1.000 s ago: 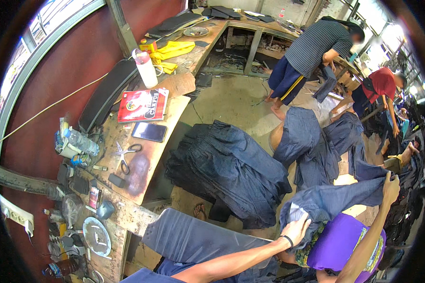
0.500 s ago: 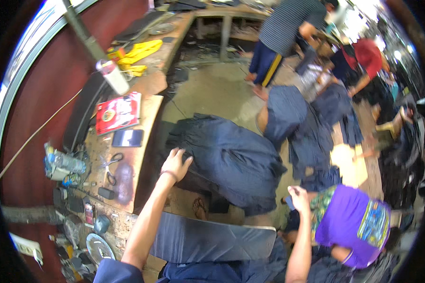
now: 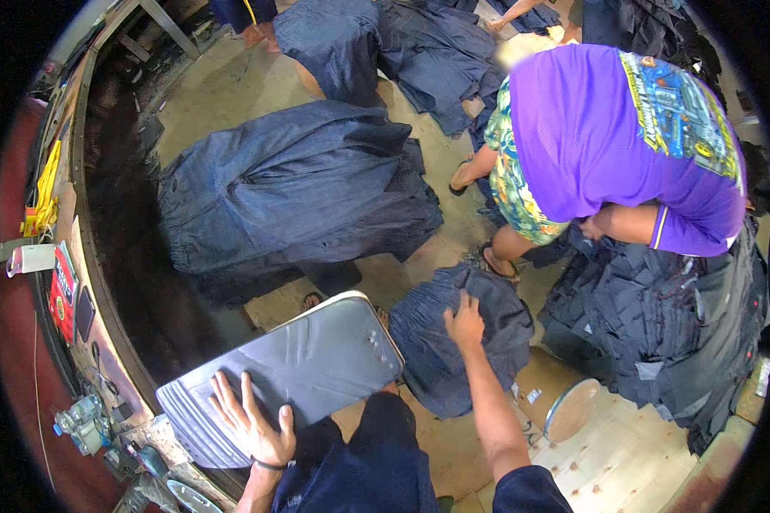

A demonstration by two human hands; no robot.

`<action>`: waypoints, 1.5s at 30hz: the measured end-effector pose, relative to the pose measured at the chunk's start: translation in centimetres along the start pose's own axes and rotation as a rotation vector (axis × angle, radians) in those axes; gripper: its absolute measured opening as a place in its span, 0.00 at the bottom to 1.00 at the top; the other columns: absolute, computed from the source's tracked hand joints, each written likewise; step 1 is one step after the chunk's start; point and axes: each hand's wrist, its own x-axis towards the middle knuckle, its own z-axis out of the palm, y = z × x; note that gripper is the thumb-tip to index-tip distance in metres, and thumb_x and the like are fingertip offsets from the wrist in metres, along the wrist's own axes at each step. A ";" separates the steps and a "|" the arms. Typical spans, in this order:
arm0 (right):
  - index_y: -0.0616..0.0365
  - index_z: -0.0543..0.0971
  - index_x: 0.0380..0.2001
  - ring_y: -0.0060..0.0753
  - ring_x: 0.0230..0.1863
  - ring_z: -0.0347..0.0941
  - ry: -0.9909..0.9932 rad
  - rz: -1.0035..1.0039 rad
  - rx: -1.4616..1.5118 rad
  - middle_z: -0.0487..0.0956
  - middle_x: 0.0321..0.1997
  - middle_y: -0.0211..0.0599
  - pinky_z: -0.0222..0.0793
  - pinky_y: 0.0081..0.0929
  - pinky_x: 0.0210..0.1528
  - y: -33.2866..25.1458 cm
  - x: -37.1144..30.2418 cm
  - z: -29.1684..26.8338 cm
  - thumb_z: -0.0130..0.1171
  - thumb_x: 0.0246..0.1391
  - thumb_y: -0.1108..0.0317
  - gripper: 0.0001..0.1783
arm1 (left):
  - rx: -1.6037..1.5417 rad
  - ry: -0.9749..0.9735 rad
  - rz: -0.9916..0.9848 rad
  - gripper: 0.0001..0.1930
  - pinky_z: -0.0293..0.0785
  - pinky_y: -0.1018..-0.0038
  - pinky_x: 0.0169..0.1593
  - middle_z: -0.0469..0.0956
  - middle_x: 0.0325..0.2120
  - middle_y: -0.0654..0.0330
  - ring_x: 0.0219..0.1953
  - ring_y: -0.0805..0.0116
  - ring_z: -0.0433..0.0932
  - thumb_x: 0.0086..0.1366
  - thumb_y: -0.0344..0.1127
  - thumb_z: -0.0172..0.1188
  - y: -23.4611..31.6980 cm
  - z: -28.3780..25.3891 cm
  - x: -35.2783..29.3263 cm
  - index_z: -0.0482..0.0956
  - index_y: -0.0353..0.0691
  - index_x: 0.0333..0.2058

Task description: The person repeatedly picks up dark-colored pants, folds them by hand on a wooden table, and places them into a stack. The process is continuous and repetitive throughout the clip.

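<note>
My left hand (image 3: 255,423) lies flat with fingers spread on a long padded board (image 3: 329,338) covered in smooth dark grey cloth, across my lap. My right hand (image 3: 466,325) reaches forward onto a bundle of dark blue garments (image 3: 462,376), its fingers stretched out and nothing visible in them. Ahead of the board lies a large heap of dark blue gathered-waist garments (image 3: 291,192).
A person in a purple shirt (image 3: 573,128) bends over a big pile of dark cloth pieces (image 3: 642,325) at the right. A round wooden stool top (image 3: 571,410) stands near my right arm. Along the left runs a workbench with a red packet (image 3: 62,292) and a phone (image 3: 85,314).
The view has swung right and down. My left hand has left the large garment heap and rests on the board. My right hand has come down from mid-air onto the smaller bundle.
</note>
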 end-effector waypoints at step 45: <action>0.56 0.78 0.50 0.33 0.25 0.78 -0.786 -1.224 0.363 0.85 0.27 0.41 0.71 0.36 0.32 -39.4 -41.9 -15.3 0.59 0.71 0.59 0.13 | -1.009 0.002 -0.431 0.18 0.72 0.70 0.36 0.77 0.28 0.63 0.31 0.69 0.76 0.77 0.47 0.53 -18.1 -5.6 -7.5 0.81 0.41 0.32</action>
